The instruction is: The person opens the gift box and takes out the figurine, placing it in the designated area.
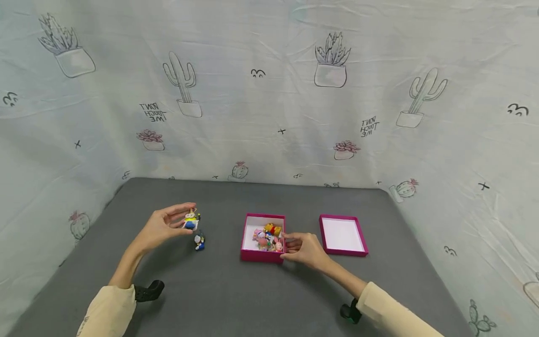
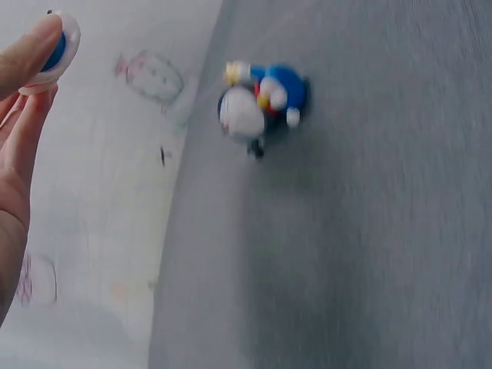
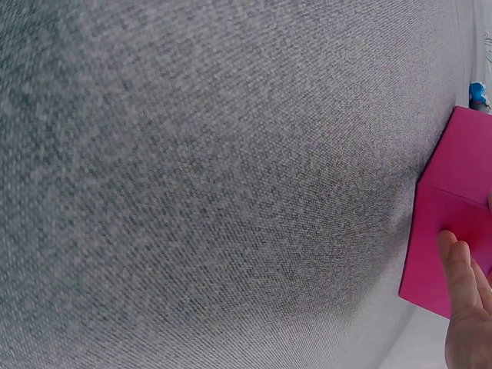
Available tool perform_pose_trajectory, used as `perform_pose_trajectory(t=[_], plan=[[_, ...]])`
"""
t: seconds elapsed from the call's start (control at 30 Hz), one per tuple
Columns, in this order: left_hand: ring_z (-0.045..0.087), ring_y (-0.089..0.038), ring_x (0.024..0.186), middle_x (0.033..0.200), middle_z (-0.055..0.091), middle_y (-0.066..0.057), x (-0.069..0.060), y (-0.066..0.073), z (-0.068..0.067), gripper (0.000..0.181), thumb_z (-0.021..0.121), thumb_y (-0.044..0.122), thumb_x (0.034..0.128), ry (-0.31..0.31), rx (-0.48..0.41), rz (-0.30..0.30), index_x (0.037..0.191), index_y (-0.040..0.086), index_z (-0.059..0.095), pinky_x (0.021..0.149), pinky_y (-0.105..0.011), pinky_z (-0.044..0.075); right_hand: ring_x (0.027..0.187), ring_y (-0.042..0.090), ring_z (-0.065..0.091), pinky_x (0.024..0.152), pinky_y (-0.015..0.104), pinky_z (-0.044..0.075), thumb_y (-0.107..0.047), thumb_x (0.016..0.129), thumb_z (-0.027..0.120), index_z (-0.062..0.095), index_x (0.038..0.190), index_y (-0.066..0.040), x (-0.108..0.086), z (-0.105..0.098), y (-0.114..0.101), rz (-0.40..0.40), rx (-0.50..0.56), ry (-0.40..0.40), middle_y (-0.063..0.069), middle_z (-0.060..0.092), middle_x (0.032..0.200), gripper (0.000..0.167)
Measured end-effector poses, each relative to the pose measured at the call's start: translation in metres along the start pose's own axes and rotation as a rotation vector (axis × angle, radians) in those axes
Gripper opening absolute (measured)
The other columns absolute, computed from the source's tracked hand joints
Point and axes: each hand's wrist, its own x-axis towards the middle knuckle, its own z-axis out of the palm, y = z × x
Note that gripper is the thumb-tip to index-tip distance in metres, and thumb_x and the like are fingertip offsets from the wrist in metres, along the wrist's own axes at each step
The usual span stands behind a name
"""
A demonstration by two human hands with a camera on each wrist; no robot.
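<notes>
Left hand point(image 1: 162, 227): pinching small yellow-blue plastic figurine point(image 1: 191, 219), likely raised for clearance.
Right hand point(image 1: 306, 250): straight-fingered against square magenta box point(image 1: 261, 256), likely steadying.

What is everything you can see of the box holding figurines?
The box is rectangular and shallow, deep pink outside and white inside, its walls looking like smooth cardboard. It stands upright and open on the gray table, left of the matching lid. Several small colorful figurines lie inside. The right hand touches its right wall with the fingers.
</notes>
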Motion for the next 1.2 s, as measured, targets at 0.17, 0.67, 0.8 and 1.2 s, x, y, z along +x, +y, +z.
perform_pose_trajectory(t=[0.17,0.67,0.8,1.2], plan=[[0.052,0.004,0.117,0.136,0.053,0.009,-0.027,-0.002,-0.023,0.065,0.076,0.002,0.0801,0.059,0.018,-0.042,0.138,-0.001,0.046,0.09,-0.015,0.045,0.082,0.028,0.071,0.067,0.027,0.057,-0.007,0.073,0.083,0.064,0.116,0.011,0.009,0.004,-0.005,-0.009,0.009,-0.017,0.024,0.069,0.1,0.051],[0.052,0.008,0.114,0.134,0.056,0.007,-0.048,-0.034,-0.034,0.063,0.074,0.001,0.0813,0.075,0.018,-0.078,0.136,-0.009,0.044,0.087,-0.014,0.047,0.083,0.03,0.07,0.067,0.026,0.056,-0.004,0.073,0.082,0.063,0.115,0.013,-0.001,0.009,-0.009,0.011,0.024,-0.008,0.025,0.068,0.1,0.049],[0.052,0.007,0.114,0.134,0.056,0.005,-0.046,-0.038,-0.034,0.063,0.074,0.001,0.0813,0.066,0.011,-0.068,0.135,-0.01,0.043,0.087,-0.014,0.047,0.083,0.037,0.069,0.067,0.031,0.057,0.003,0.074,0.079,0.061,0.113,0.018,-0.004,0.005,-0.023,-0.012,0.033,-0.005,0.031,0.066,0.1,0.046],[0.053,0.01,0.107,0.132,0.056,-0.006,-0.034,-0.044,-0.028,0.068,0.08,0.003,0.0749,0.042,0.05,-0.13,0.132,-0.011,0.045,0.082,-0.019,0.051,0.083,0.027,0.071,0.067,0.026,0.056,-0.007,0.075,0.082,0.062,0.117,0.013,-0.002,0.001,0.0,-0.019,0.017,0.01,0.025,0.068,0.102,0.051]])
